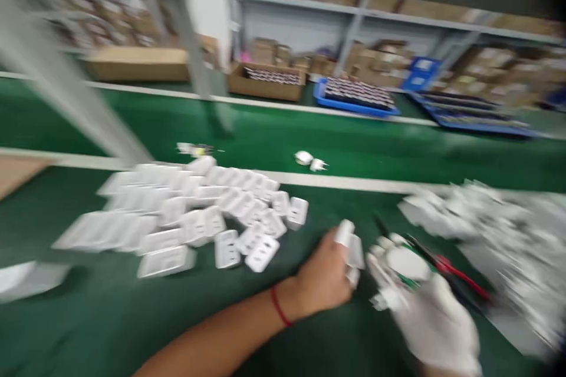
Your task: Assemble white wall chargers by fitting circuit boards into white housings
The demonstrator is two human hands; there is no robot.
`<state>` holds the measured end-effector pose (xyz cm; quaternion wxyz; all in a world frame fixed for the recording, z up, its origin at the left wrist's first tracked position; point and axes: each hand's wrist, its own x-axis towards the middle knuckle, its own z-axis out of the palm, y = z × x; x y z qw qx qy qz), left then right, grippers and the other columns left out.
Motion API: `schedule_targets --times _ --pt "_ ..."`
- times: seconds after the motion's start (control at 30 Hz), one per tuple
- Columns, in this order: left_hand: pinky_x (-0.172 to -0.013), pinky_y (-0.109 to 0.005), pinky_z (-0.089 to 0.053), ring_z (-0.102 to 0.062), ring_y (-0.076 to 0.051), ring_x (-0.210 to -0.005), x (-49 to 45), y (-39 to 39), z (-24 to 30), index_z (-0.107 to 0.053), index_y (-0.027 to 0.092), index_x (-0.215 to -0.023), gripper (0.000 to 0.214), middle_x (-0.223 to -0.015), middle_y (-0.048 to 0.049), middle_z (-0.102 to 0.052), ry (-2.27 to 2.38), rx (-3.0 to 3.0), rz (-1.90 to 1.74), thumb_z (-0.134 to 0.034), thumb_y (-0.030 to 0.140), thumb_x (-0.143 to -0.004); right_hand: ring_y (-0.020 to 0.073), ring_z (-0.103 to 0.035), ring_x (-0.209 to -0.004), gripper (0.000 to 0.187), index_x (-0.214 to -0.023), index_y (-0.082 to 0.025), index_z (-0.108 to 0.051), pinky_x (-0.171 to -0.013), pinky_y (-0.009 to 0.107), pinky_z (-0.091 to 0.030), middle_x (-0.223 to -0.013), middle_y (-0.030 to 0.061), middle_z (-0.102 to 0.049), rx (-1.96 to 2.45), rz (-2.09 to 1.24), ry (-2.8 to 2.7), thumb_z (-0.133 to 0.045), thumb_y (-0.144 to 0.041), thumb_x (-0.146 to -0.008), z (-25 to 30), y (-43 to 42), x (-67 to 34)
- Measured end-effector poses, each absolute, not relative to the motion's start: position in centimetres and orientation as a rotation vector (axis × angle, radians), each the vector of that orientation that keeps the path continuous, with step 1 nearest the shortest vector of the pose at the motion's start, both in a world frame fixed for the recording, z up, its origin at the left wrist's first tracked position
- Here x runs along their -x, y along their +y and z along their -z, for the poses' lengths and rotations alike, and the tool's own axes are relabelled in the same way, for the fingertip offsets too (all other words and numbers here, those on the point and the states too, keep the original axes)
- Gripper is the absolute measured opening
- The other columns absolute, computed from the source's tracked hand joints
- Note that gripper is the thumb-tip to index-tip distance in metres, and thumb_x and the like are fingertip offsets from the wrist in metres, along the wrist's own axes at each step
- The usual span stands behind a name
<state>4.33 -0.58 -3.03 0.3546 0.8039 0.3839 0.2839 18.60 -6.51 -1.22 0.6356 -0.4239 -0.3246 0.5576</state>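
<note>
The picture is motion-blurred. My left hand (329, 274), bare with a red string at the wrist and white finger cots, is closed around a small white plug-like part (354, 253) on the green mat. My right hand (424, 312), in a white glove, grips another small white part (404, 262) just right of it, over a thin tool with red handles (455, 274). A heap of white charger shells (198, 212) lies to the left of my hands. A second pile of white parts (490, 224) lies at the right.
A green conveyor belt (265, 135) runs across behind the mat, with two loose white plugs (309, 160) on it. Beyond it stand cardboard boxes (265, 79), blue trays (354, 97) of dark parts and metal shelving. A grey frame post (66, 88) slants at the left.
</note>
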Motion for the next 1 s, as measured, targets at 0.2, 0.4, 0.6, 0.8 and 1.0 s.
schedule_targets --times 0.2,0.4,0.6,0.8,1.0 --pt "-0.111 -0.053 -0.041 -0.046 -0.031 -0.134 -5.2 1.7 6.8 -0.02 0.016 -0.148 0.071 -0.141 -0.0183 -0.046 0.94 -1.948 -0.712 -0.054 0.021 -0.087 0.0252 -0.066 -0.108 0.047 -0.113 -0.027 -0.069 -0.104 0.052 -0.047 -0.117 0.0067 -0.071 0.84 -1.292 -0.239 -0.073 -0.055 -0.076 3.8 -5.6 -21.3" --pt "-0.105 -0.044 -0.049 -0.054 -0.028 -0.126 -4.6 1.8 7.4 -0.025 0.02 -0.147 0.071 -0.135 -0.014 -0.052 0.93 -2.083 -0.768 -0.061 0.024 -0.086 0.0199 -0.069 -0.096 0.053 -0.112 -0.024 -0.068 -0.097 0.04 -0.054 -0.108 0.0047 -0.072 0.826 -1.343 -0.189 -0.077 -0.056 -0.071 4.1 -5.3 -21.3" --pt "-0.099 -0.039 -0.053 -0.055 -0.027 -0.125 -4.4 2.1 7.6 -0.028 0.019 -0.146 0.07 -0.136 -0.0136 -0.051 0.92 -2.115 -0.754 -0.062 0.024 -0.085 0.0237 -0.069 -0.091 0.053 -0.117 -0.027 -0.065 -0.094 0.05 -0.054 -0.106 0.0054 -0.071 0.923 -1.351 -0.233 -0.072 -0.059 -0.075 4.1 -4.8 -21.7" --pt "-0.102 -0.037 -0.052 -0.052 -0.026 -0.127 -4.4 2.1 7.7 -0.029 0.019 -0.146 0.069 -0.137 -0.0126 -0.05 0.885 -2.12 -0.802 -0.061 0.023 -0.085 0.0129 -0.059 -0.059 0.045 -0.116 -0.025 -0.06 -0.056 0.03 -0.054 -0.09 0.0021 -0.071 0.925 -1.526 -0.247 -0.052 -0.06 -0.089 3.9 -4.9 -22.6" --pt "-0.1 -0.034 -0.052 -0.052 -0.025 -0.126 -4.4 2.1 7.9 -0.03 0.019 -0.145 0.067 -0.136 -0.0121 -0.049 0.868 -2.121 -0.806 -0.061 0.022 -0.086 0.0116 -0.052 -0.051 0.039 -0.098 -0.026 -0.065 -0.049 0.026 -0.046 -0.086 0.0013 -0.072 0.872 -1.617 -0.316 -0.064 -0.06 -0.079 3.6 -5.2 -22.5"
